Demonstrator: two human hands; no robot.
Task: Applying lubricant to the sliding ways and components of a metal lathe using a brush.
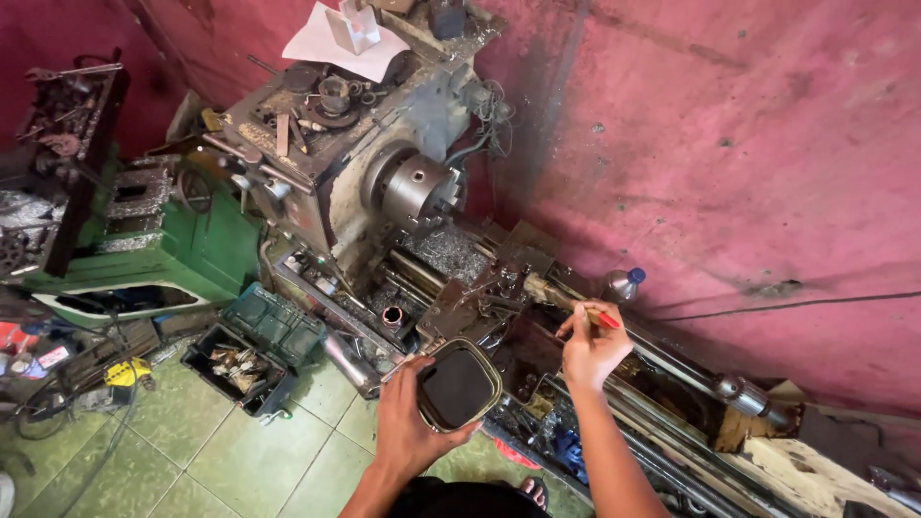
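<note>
My left hand (408,422) grips a squarish metal tin (459,386) with rounded corners and a dark inside, holding it over the front of a grimy metal lathe (384,182). My right hand (592,347) pinches a thin red-handled tool (603,317), perhaps a brush or pen, above the lathe's carriage (480,297). The lathe's chuck (414,189) sits further back and stands apart from both hands. Metal shavings (446,251) lie on the bed below the chuck.
A pink wall (729,153) stands close behind the lathe. A green machine (163,249) is at the left, with trays of small parts (240,369) on the green tiled floor (192,460). Paper and loose tools lie on the headstock top. A small bottle (624,283) stands by the wall.
</note>
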